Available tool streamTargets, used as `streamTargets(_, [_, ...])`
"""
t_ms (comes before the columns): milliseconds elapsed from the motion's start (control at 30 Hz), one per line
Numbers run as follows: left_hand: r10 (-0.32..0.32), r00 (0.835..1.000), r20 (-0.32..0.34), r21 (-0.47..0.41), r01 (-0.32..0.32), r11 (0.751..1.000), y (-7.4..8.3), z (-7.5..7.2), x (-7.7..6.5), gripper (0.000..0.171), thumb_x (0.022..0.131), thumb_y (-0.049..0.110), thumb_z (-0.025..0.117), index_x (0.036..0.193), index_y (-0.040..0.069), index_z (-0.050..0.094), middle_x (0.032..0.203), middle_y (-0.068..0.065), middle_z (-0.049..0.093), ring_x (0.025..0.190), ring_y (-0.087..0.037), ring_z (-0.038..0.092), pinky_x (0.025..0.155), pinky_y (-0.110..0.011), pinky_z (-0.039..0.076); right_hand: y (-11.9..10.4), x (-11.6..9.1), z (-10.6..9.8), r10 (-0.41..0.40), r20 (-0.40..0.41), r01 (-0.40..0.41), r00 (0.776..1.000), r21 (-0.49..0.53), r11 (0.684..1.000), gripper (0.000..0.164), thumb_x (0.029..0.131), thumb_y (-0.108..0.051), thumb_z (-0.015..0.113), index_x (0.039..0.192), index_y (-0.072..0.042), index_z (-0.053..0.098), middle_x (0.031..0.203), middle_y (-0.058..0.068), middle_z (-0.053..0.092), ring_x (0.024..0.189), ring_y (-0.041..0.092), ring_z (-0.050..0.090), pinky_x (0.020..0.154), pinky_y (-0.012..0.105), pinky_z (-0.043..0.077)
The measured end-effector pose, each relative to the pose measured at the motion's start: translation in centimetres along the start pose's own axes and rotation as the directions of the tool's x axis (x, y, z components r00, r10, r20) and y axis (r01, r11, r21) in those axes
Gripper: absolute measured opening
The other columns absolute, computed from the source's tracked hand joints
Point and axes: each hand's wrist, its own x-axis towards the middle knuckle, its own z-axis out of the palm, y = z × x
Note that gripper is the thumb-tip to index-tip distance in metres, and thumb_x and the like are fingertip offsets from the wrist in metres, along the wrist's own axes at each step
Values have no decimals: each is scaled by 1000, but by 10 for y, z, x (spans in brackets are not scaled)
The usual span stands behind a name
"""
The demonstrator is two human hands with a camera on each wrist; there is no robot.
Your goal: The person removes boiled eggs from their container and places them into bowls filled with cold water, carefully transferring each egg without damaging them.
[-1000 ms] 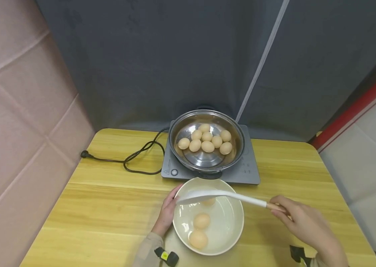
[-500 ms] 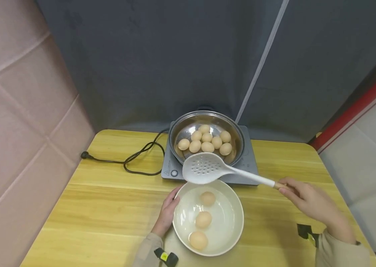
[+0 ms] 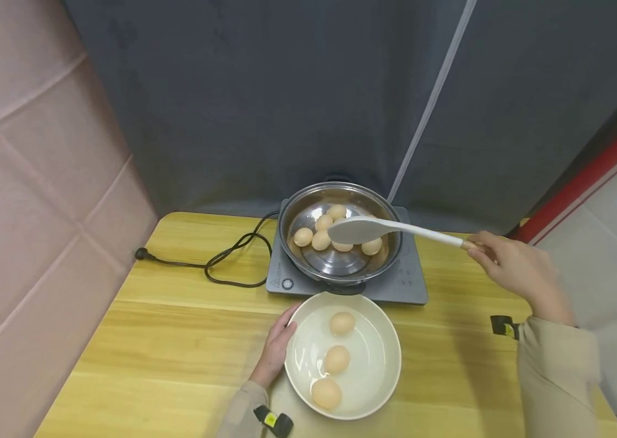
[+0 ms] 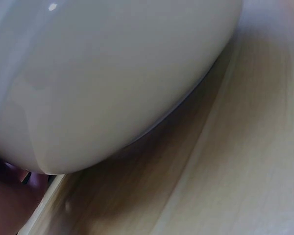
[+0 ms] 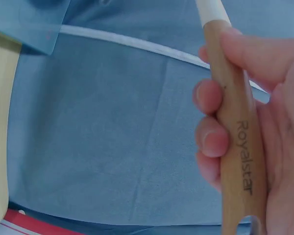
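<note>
My right hand [image 3: 519, 271] grips the wooden handle [image 5: 240, 142] of a white slotted skimmer, its fingers and thumb wrapped round it in the right wrist view. The skimmer's head [image 3: 360, 230] is over the steel pan [image 3: 308, 263], covering some of the eggs [image 3: 320, 240] there. With my left hand [image 3: 274, 350] I hold the left side of a cream bowl [image 3: 371, 386], thumb near the rim. Three brown eggs [image 3: 327, 393] lie in the bowl in water. The left wrist view shows the bowl's outer wall [image 4: 117, 93] close up.
The pan stands on a flat grey induction cooker [image 3: 409, 289], just behind the bowl. A black cord [image 3: 234, 243] with a plug loops over the wooden table [image 3: 177, 340] at left. A dark cloth [image 3: 264, 109] hangs at the back, with pale side walls.
My right hand has carried the skimmer from over the bowl up and away to over the pan, uncovering the farthest egg in the bowl. My left hand has stayed on the bowl.
</note>
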Motion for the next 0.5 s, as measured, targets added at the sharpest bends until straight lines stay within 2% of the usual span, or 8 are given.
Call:
streamTargets(167, [-19,1000,-6,-8,19,1000,0,-1,0,43,97,9,31,137,-7,30,143,-22,29,131,-35,28,103,-16,31,5,19,-3,-36,-29,33,999,-103,994,23,91,-30,52,105,-13,61,90,10,68,62,25,60,36,31,32])
streamTargets(300, [-17,1000,3,-14,17,1000,-1,-1,0,43,97,10,32,137,-7,29,143,-22,29,131,-35,29,104,-19,31,9,28,-4,-29,-17,27,999,-138,990,22,91,-29,54,106,-15,60,102,13,66,75,39,62,36,38,34])
streamTargets(433, [-17,1000,9,-22,18,1000,-2,0,0,44,97,11,33,137,-7,29,143,-22,29,130,-35,29,105,-24,31,11,34,-8,-37,-12,35,999,-147,989,20,89,-26,57,106,-15,60,99,12,67,75,40,61,39,47,39])
streamTargets(500, [-16,1000,6,-19,16,1000,-1,0,0,44,97,11,33,137,-7,29,143,-22,29,130,-36,29,106,-27,31,11,36,-10,-44,-9,42,999,-160,986,20,88,-25,58,106,-15,61,98,11,67,76,40,61,44,56,42])
